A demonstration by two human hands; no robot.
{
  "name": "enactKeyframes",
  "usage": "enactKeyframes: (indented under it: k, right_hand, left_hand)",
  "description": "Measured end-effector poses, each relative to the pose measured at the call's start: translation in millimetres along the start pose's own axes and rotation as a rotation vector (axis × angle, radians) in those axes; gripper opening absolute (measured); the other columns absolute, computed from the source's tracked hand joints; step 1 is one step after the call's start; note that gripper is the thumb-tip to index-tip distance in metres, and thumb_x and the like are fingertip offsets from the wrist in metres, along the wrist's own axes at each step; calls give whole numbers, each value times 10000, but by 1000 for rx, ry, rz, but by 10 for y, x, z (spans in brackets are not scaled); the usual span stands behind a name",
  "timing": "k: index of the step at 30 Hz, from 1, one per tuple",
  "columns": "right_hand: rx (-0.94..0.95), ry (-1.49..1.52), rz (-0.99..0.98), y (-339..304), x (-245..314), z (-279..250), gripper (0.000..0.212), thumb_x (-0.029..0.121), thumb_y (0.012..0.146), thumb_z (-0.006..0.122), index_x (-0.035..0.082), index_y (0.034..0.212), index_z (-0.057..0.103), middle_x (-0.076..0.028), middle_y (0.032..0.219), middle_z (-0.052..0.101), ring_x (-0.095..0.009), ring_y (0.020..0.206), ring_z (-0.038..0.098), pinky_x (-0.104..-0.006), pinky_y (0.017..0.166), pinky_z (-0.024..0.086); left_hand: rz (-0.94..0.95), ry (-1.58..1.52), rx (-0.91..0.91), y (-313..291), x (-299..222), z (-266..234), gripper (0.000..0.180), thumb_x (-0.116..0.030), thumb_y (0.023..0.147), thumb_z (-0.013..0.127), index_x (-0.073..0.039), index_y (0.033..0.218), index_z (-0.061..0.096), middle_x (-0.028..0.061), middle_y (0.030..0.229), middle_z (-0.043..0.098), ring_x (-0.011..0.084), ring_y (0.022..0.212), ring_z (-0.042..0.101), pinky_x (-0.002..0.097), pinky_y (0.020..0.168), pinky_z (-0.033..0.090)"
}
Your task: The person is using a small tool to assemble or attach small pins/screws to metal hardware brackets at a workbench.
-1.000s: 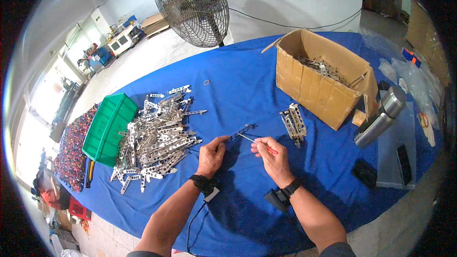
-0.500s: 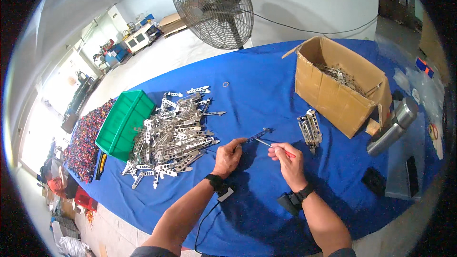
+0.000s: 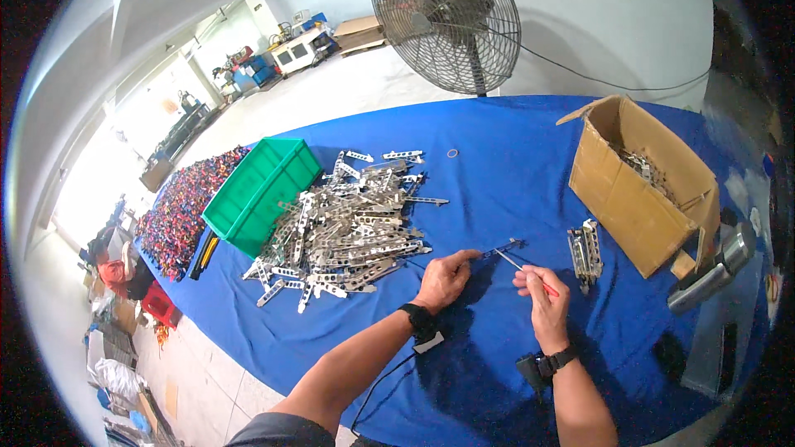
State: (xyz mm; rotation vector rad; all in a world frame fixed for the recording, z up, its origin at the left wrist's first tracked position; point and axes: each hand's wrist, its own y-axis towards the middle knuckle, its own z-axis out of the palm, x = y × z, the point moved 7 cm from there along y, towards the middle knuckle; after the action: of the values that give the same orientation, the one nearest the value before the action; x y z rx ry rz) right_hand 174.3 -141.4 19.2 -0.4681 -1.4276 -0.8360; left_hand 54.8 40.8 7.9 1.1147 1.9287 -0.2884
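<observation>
My left hand (image 3: 445, 280) is closed on the near end of a perforated metal strip (image 3: 515, 243), which points away to the right just over the blue cloth. In my right hand (image 3: 544, 296) is a slim red-handled tool (image 3: 509, 260) with a thin metal shaft, perhaps a screwdriver. Its tip is at the strip's middle; whether it touches is too small to tell. Left of my hands lies a large heap of similar metal strips (image 3: 356, 223). A small group of these strips (image 3: 585, 255) lies side by side to the right.
A green bin (image 3: 269, 190) leans by the heap, next to a pile of small multicoloured pieces (image 3: 184, 215). At right stand a cardboard box (image 3: 617, 199) with metal parts inside and a steel flask (image 3: 714, 269). A large fan (image 3: 447, 21) stands beyond the table. A cable (image 3: 377, 389) runs near my left forearm.
The view has turned left, so the whole scene sits further right in the picture. Both hands keep their hold, and the tool tip stays along the strip.
</observation>
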Motion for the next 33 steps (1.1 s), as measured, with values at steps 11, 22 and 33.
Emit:
enactKeyframes:
  k: [11,22,33]
  right_hand:
    - [-23,66,18,10,-48,-29,258,189,1005,524,-23,1050,665,-143,958,714,-187,836,690,-298,727,543]
    - [-14,71,32,-4,-43,-38,280,214,1011,529,-30,1079,648,-138,976,704,-193,863,691,-296,721,545]
    - [47,89,35,-19,-40,-16,300,218,1012,528,-51,1086,640,-129,997,703,-183,887,686,-292,744,548]
  left_hand:
    - [57,-54,-46,21,-40,12,270,-98,940,547,-83,1183,662,58,583,507,99,555,459,315,533,425]
    - [-19,26,-15,0,-80,-9,283,-118,926,540,-110,1178,669,142,622,561,206,532,526,353,557,456]
    - [49,-41,-68,10,-13,16,257,-86,921,560,-81,1147,683,101,611,560,138,544,508,321,554,446]
